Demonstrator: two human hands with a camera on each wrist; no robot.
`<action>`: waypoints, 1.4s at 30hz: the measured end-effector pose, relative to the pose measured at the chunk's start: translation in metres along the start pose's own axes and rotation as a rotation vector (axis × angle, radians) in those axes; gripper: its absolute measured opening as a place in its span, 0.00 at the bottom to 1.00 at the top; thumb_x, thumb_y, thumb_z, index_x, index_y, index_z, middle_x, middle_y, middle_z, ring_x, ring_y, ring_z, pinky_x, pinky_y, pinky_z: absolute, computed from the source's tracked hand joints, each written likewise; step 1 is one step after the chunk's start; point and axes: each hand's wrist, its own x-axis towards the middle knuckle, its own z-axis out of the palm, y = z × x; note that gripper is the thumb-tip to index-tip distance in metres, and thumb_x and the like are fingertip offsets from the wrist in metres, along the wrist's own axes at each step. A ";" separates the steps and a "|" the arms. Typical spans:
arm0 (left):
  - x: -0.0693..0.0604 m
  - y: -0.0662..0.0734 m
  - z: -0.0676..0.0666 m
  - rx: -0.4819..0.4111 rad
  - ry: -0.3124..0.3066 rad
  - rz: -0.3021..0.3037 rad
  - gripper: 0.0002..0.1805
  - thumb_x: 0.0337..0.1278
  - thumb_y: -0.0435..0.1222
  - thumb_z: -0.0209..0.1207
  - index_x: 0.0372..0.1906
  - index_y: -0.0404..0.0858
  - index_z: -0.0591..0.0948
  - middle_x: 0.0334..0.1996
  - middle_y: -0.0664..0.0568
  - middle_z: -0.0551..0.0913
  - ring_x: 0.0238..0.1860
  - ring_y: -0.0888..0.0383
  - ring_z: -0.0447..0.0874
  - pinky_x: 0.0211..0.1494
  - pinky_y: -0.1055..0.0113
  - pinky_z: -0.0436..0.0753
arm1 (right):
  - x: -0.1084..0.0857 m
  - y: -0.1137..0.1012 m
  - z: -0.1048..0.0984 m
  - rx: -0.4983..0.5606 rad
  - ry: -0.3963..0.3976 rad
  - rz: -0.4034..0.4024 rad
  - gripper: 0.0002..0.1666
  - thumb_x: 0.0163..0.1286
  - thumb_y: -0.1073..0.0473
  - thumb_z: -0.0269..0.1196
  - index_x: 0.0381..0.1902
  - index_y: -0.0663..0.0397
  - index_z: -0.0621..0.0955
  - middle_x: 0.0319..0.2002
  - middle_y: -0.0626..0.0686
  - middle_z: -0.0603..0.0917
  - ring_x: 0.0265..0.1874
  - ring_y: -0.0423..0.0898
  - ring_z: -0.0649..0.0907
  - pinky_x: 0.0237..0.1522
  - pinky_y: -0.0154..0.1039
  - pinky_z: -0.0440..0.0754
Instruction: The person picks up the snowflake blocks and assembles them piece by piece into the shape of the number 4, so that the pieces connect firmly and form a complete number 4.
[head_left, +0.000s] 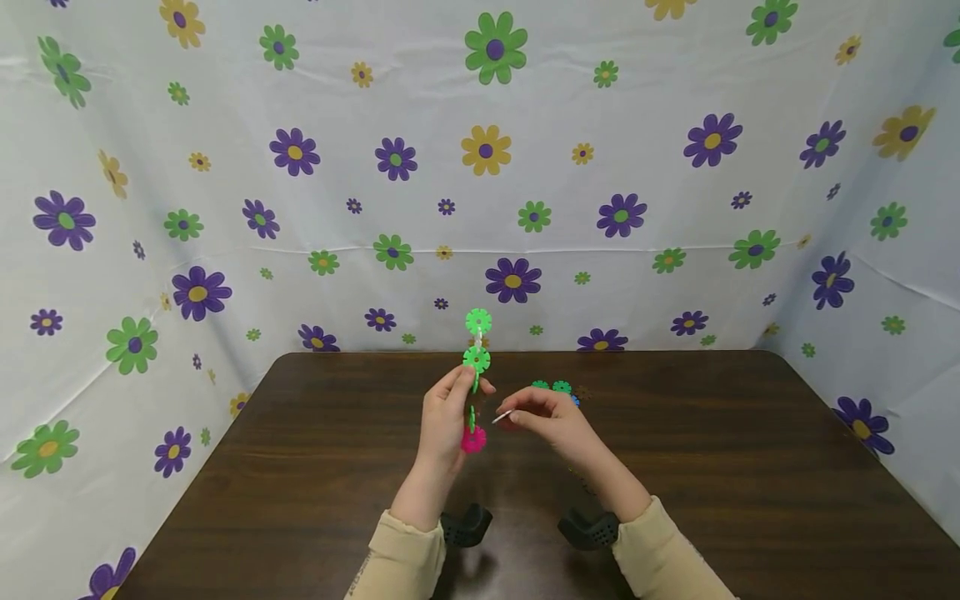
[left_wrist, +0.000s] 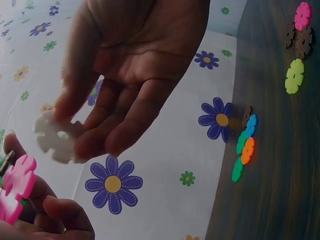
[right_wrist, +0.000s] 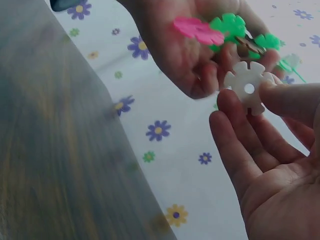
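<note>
My left hand [head_left: 441, 425] holds up a chain of notched, flower-shaped discs linked edge to edge. Its upper end has green discs [head_left: 477, 321], and a pink disc [head_left: 473, 439] is at the lower end. Brown and white pieces show between them; the fingers hide part of the chain. Close by on the right, my right hand [head_left: 553, 421] pinches a single white disc [right_wrist: 243, 84] between thumb and fingertips. That disc has a round centre hole and looks apart from the chain in the head view.
Loose discs lie on the dark wooden table [head_left: 337, 500], among them green [head_left: 562, 387], blue [head_left: 575, 400] and orange [left_wrist: 247, 150]. Another pink disc [left_wrist: 302, 16], brown ones and a yellow-green disc [left_wrist: 294, 76] lie farther off. A flowered cloth [head_left: 420, 192] hangs behind.
</note>
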 end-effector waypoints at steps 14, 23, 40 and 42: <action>0.000 -0.005 0.002 -0.034 0.004 -0.012 0.14 0.71 0.41 0.53 0.32 0.39 0.83 0.26 0.52 0.82 0.38 0.58 0.73 0.34 0.70 0.75 | 0.002 0.001 0.012 0.010 -0.012 -0.099 0.11 0.67 0.70 0.62 0.42 0.77 0.79 0.41 0.53 0.84 0.40 0.48 0.85 0.45 0.45 0.83; -0.001 -0.005 0.003 -0.059 0.034 -0.015 0.14 0.71 0.40 0.53 0.32 0.38 0.83 0.26 0.51 0.80 0.25 0.59 0.74 0.27 0.71 0.77 | 0.001 0.001 0.016 -0.005 -0.042 -0.165 0.10 0.67 0.71 0.61 0.42 0.77 0.80 0.46 0.70 0.80 0.43 0.45 0.84 0.45 0.46 0.82; 0.002 -0.007 0.004 -0.035 0.117 -0.009 0.14 0.70 0.38 0.54 0.29 0.38 0.82 0.25 0.51 0.75 0.26 0.63 0.69 0.27 0.73 0.71 | 0.001 0.002 0.022 0.050 0.048 -0.009 0.12 0.69 0.69 0.59 0.44 0.78 0.78 0.43 0.57 0.83 0.43 0.45 0.84 0.47 0.48 0.81; 0.002 -0.008 0.004 -0.032 0.114 -0.011 0.14 0.70 0.39 0.54 0.28 0.38 0.82 0.25 0.51 0.75 0.26 0.62 0.69 0.28 0.72 0.71 | 0.000 0.002 0.021 0.055 0.036 -0.002 0.12 0.70 0.69 0.57 0.45 0.78 0.78 0.45 0.62 0.82 0.44 0.46 0.84 0.47 0.47 0.81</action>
